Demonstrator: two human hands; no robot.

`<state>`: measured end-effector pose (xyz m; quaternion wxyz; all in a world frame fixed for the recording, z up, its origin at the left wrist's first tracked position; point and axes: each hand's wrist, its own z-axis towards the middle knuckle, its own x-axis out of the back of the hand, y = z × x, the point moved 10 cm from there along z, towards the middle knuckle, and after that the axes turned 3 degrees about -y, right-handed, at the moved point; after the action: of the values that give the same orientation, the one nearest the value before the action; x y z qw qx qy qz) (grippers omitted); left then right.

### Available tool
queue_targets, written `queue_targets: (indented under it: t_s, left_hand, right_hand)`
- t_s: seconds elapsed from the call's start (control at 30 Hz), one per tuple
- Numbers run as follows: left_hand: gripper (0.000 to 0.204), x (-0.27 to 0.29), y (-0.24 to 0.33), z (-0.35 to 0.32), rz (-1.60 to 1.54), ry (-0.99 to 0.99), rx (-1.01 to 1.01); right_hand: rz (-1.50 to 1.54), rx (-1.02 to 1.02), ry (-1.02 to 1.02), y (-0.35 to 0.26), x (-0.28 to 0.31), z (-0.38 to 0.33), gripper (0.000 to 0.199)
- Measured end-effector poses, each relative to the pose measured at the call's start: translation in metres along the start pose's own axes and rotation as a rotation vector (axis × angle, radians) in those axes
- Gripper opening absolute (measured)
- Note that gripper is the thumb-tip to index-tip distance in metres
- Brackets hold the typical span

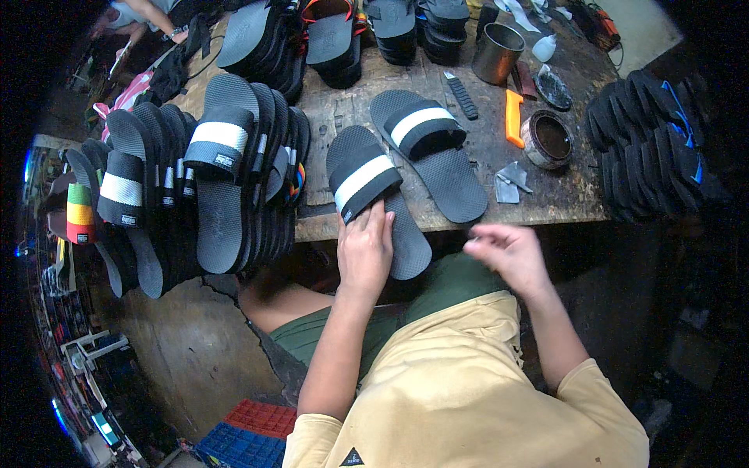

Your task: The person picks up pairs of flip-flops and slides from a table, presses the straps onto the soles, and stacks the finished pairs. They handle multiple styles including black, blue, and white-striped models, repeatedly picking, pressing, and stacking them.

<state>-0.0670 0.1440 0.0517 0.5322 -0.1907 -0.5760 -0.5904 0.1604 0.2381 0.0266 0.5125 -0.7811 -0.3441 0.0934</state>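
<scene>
A black slide sandal with a white-striped strap lies partly over the near table edge. My left hand grips it at the strap, fingertips tucked beneath the band and partly hidden. Its mate, another black slide sandal, rests on the table just to the right and farther back. In front of the table edge, below that second sandal's heel, my right hand is raised with thumb and fingers curled together. Whatever may be between those fingertips is too small and blurred to name.
Stacked slide sandals line the table's left side, with more sandals along the back. Dark sole pieces are piled at right. Nearer stand an orange-handled tool, an open can, a metal cup and a cutter knife.
</scene>
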Motion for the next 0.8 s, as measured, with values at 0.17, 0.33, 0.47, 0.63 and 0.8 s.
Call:
queue_targets:
  t_s: [0.17, 0.33, 0.47, 0.63, 0.8]
  left_hand:
    - [0.018, 0.012, 0.008, -0.011, 0.031, 0.027, -0.034]
    - [0.018, 0.012, 0.006, -0.02, 0.035, 0.032, -0.023]
    - [0.024, 0.007, 0.005, -0.022, 0.048, 0.051, -0.038]
    - [0.025, 0.006, 0.004, -0.025, 0.01, 0.086, -0.043]
    - [0.026, 0.009, 0.005, -0.025, -0.011, 0.115, -0.064]
  right_hand:
    - [0.247, -0.09, -0.142, 0.045, -0.064, 0.001, 0.031]
    - [0.238, -0.015, -0.14, 0.051, -0.086, 0.015, 0.029]
    - [0.204, 0.12, -0.037, 0.035, -0.083, 0.027, 0.027]
    - [0.129, 0.074, 0.001, 0.037, -0.081, 0.027, 0.028]
    - [0.213, 0.096, 0.002, 0.03, -0.086, 0.027, 0.026]
